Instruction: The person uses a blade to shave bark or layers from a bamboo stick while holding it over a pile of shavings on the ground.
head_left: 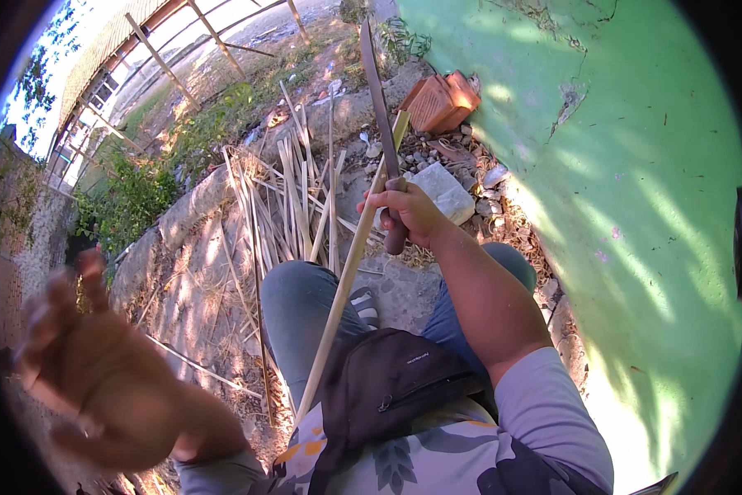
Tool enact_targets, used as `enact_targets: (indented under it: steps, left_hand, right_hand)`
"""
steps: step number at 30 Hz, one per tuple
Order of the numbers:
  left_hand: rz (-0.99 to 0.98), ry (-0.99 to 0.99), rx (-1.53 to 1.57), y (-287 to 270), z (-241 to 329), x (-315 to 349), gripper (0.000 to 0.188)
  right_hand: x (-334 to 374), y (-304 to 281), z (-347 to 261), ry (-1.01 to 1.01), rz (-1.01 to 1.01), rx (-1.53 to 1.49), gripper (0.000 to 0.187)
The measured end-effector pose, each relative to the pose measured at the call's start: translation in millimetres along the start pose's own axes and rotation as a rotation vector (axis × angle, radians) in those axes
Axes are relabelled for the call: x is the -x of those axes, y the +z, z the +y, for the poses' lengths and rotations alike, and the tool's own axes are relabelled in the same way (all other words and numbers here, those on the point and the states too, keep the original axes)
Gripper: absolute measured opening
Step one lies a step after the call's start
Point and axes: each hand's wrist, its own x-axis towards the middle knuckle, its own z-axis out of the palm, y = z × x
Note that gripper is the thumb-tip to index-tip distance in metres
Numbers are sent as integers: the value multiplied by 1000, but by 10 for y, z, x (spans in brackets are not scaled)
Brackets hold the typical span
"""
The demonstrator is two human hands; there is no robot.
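Note:
My right hand (408,216) is closed around the dark handle of a machete (376,95), whose long blade points up and away from me. Pinched by the same hand, a long pale bamboo strip (346,276) slants from beside the blade down across my left thigh to my waist. Off at the lower left, my left hand (111,379) is raised with its fingers spread and nothing in it; it is slightly blurred. Beyond my knees, many split bamboo strips (292,202) lie in a loose pile on the ground.
A green wall (635,190) rises close on my right. A whitish stone block (442,192) and stacked orange bricks (442,103) sit ahead, by the wall's foot. Green shrubs (131,202) grow at the left, and a thatched structure on poles stands farther off.

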Motion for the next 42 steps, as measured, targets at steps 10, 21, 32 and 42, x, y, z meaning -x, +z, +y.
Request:
enact_targets:
  steps: [10, 21, 32, 42]
  left_hand:
    - [-557, -1266, 163, 1127, -1232, 1732, 59]
    - [-239, -1741, 1055, 1033, -1297, 1951, 15]
    - [-70, -1696, 1402, 923, -1478, 2120, 21]
    - [-34, -1662, 1516, 883, -1539, 2171, 21]
  right_hand:
    - [116, -5, -10, -60, -24, -22, 17]
    - [124, -42, -74, -25, 229, 871, 32]
    - [184, 22, 21, -407, -91, 1431, 36]
    - [160, 69, 97, -481, 41, 1571, 28]
